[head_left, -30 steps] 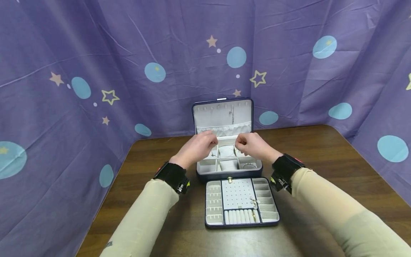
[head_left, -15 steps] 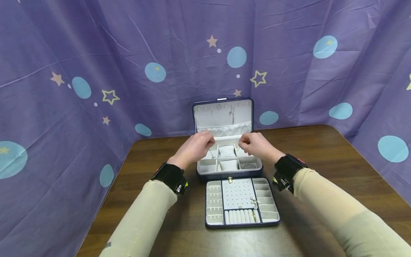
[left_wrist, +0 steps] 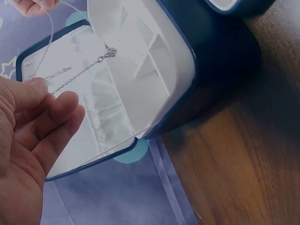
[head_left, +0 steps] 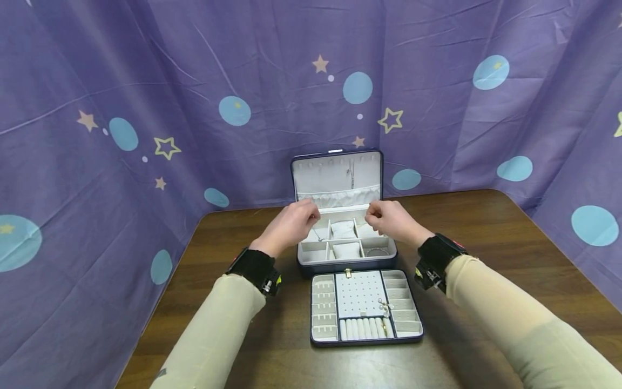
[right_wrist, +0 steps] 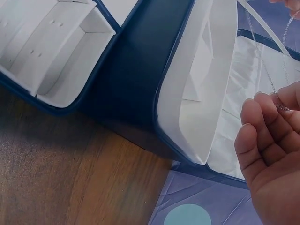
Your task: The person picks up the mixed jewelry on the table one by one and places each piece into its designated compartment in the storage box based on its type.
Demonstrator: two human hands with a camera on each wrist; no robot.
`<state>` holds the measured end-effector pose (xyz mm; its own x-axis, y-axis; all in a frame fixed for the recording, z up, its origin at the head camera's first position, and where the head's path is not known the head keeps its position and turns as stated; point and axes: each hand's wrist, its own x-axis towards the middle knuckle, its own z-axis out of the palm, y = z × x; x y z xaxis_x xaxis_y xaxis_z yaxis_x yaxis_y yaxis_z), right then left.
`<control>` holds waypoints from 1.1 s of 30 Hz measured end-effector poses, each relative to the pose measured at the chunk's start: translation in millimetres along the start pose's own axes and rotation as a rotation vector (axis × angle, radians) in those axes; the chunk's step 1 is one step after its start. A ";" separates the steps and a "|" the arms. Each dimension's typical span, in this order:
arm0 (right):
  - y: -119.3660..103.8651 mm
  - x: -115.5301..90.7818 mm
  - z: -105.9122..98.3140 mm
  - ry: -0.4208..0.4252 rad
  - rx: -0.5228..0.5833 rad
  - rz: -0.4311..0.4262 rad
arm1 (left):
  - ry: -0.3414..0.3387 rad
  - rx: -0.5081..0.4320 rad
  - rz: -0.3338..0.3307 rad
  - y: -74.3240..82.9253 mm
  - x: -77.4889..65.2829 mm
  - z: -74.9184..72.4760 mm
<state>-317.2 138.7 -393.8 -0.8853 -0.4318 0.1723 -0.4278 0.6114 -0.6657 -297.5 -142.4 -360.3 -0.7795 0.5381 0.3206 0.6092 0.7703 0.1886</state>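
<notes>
In the left wrist view, my left hand [left_wrist: 35, 119] pinches a thin silver necklace [left_wrist: 77, 76] between thumb and finger. A small pendant cluster [left_wrist: 110, 51] hangs on the chain. My right hand [right_wrist: 276, 140] pinches another stretch of the same chain, seen in the right wrist view. Both hands, left [head_left: 291, 222] and right [head_left: 392, 220], are held above the back row of a navy jewelry box [head_left: 347, 265], apart from each other. Its lid [head_left: 320, 175] stands raised behind them.
A navy jewelry tray [head_left: 364, 342] lies in front of the box, with a pearly piece [head_left: 385, 307] and a gold ring [head_left: 385, 327]. Cushions [head_left: 347, 250] and a bracelet [head_left: 377, 252] occupy box compartments. Another necklace [head_left: 351, 175] hangs inside the lid. A curtain [head_left: 437, 135] closes off the back.
The hands have drawn apart: the left shifted left, the right slightly right, each with its part of the necklace. The box and tray have stayed put.
</notes>
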 end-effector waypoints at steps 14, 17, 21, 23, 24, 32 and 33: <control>5.7 1.4 -0.8 0.066 -0.009 0.044 | 0.036 0.004 -0.126 -12.8 -6.4 1.5; 6.2 2.4 -1.2 0.078 -0.015 0.050 | 0.036 0.008 -0.150 -14.7 -7.9 1.6; 6.4 3.0 -1.8 0.082 -0.005 0.052 | 0.031 0.015 -0.180 -16.7 -8.7 2.2; 6.1 2.9 -2.0 0.084 0.003 0.053 | 0.027 0.017 -0.189 -17.3 -9.1 2.7; 5.8 2.7 -2.0 0.086 0.009 0.054 | 0.026 0.017 -0.193 -17.4 -9.4 2.8; 4.2 2.7 -1.8 0.091 0.027 0.050 | 0.035 -0.009 -0.205 -18.5 -11.1 4.3; 4.0 3.0 -1.8 0.094 0.031 0.047 | 0.038 -0.015 -0.210 -18.8 -11.1 4.6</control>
<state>-321.9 141.0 -394.7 -0.9182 -0.3379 0.2066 -0.3805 0.6082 -0.6966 -300.9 -161.2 -371.7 -0.8835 0.3529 0.3081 0.4366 0.8586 0.2685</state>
